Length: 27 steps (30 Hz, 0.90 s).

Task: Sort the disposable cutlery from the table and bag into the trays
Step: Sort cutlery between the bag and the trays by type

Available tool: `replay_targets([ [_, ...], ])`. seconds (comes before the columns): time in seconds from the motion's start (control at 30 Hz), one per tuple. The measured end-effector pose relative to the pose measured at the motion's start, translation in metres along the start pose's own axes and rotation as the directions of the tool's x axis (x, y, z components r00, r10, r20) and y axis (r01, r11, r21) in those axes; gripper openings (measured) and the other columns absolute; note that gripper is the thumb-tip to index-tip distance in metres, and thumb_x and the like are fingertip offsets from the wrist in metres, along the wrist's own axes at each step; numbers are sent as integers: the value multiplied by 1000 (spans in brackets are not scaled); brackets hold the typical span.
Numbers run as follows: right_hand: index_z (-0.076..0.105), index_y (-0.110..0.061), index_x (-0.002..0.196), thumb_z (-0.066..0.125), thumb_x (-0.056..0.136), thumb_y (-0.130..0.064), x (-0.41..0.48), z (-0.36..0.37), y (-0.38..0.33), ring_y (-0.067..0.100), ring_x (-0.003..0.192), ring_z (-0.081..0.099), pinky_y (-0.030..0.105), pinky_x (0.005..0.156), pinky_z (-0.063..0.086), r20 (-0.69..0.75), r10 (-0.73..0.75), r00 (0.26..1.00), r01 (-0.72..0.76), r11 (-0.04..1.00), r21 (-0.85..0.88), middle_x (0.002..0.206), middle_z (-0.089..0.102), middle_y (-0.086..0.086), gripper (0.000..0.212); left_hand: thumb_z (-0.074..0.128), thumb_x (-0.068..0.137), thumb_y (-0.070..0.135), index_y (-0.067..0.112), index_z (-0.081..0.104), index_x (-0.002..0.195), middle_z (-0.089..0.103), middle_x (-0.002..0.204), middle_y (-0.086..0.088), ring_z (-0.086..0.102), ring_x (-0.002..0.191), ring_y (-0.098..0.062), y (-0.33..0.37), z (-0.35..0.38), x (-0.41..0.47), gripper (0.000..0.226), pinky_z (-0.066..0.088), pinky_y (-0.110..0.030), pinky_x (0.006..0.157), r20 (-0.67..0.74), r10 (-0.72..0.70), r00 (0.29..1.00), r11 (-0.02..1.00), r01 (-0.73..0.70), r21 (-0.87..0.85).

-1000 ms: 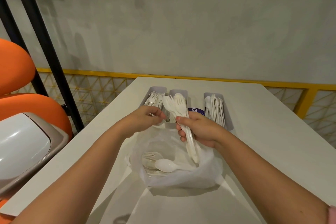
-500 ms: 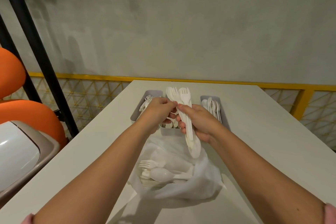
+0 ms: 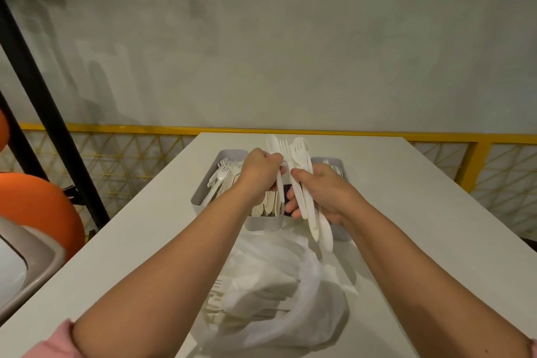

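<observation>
"Gripping what, that left hand [image 3: 263, 176]?"

"One white plastic spoon [image 3: 273, 144]. Fingers curled round the handle, bowl sticking up above the fist, handle end poking out below."

"And the right hand [image 3: 325, 195]?"

"Closed round a bundle of plastic forks and knives [image 3: 302, 157]. Heads fan out above the grip, handles hang below it. The spoon sits just beside the bundle, on its left, near touching; can't tell if it does."

"Trays?"

"Three grey ones under and beyond the two fists. Fork tray [image 3: 200, 197] left of the left hand's grip, piled with forks. Middle tray [image 3: 263, 225] straight below both grips, white pieces inside, kind unclear. Right tray [image 3: 343, 234] mostly hidden behind the right hand."

"The bag?"

"White plastic bag [image 3: 284, 270], slumped on the white table [image 3: 421, 212], nearer the person than the grips, between the forearms. More cutlery [image 3: 216, 296] shows at its left edge."
</observation>
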State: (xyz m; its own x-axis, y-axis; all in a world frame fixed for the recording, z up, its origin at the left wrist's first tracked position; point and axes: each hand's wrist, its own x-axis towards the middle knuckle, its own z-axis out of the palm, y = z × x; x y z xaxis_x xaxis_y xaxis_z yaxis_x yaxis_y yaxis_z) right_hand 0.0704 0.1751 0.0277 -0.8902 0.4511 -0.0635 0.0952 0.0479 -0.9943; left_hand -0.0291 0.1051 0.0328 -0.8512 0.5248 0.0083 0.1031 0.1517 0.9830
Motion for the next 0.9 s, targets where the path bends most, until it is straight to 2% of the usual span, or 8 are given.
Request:
replay_targets([
  [0.1,55,-9,86,40,101,-20,3,-8,-2,15,43,57,24,41,52,-53,15,998,-15,1000,10,67,57,12,24,42,93,12,5,49,98,58,72,-4,54,63,-20,3,7,8,11,48,-27,54,8,21,1000,1000,-21,22],
  [0.3,53,2,104,43,99,-21,14,-38,-6,13,40,56,23,40,47,-190,1,982,10,998,59,65,59,10,25,47,96,14,8,47,100,57,74,-2,51,67,-15,5,22,18,7,44,-26,59,83,-54,995,998,50,47],
  [0.53,56,-3,80,42,100,-19,11,-65,-12,10,37,56,20,39,49,-258,-28,966,60,992,115,63,58,10,29,42,95,10,8,49,82,56,86,-11,40,59,-16,-2,58,31,14,34,-25,54,136,-107,985,981,82,176],
  [0.6,56,-3,82,42,100,-19,11,-71,-12,10,38,56,20,40,49,-266,-32,963,62,992,107,64,58,10,28,40,96,11,1,51,103,49,80,-10,38,57,-15,-5,71,33,17,32,-23,50,142,-119,983,976,89,199],
  [0.67,55,-4,86,42,100,-19,12,-77,-12,10,38,56,21,40,49,-278,-38,960,73,991,116,66,58,11,24,38,96,13,-5,41,128,48,83,-11,40,58,-17,-10,84,39,37,32,-23,48,155,-126,980,972,91,218],
  [0.77,55,-1,87,42,100,-18,12,-83,-12,10,36,55,20,38,48,-286,-42,957,82,988,128,65,56,12,25,35,97,11,-1,34,133,54,120,-20,57,95,-30,-15,99,42,38,46,-33,67,119,-151,981,935,103,339],
  [0.83,55,0,83,42,100,-17,12,-84,-11,10,36,55,20,38,48,-284,-43,958,81,989,123,64,56,12,28,34,97,7,0,30,135,48,132,-20,51,118,-31,-21,108,44,39,45,-36,89,80,-156,984,914,113,390],
  [0.9,56,0,82,42,100,-18,12,-83,-11,10,36,55,21,38,48,-283,-38,958,76,989,124,63,56,11,28,32,98,7,-2,26,138,42,139,-18,45,126,-29,-23,115,42,42,39,-32,99,59,-166,984,901,126,415],
])
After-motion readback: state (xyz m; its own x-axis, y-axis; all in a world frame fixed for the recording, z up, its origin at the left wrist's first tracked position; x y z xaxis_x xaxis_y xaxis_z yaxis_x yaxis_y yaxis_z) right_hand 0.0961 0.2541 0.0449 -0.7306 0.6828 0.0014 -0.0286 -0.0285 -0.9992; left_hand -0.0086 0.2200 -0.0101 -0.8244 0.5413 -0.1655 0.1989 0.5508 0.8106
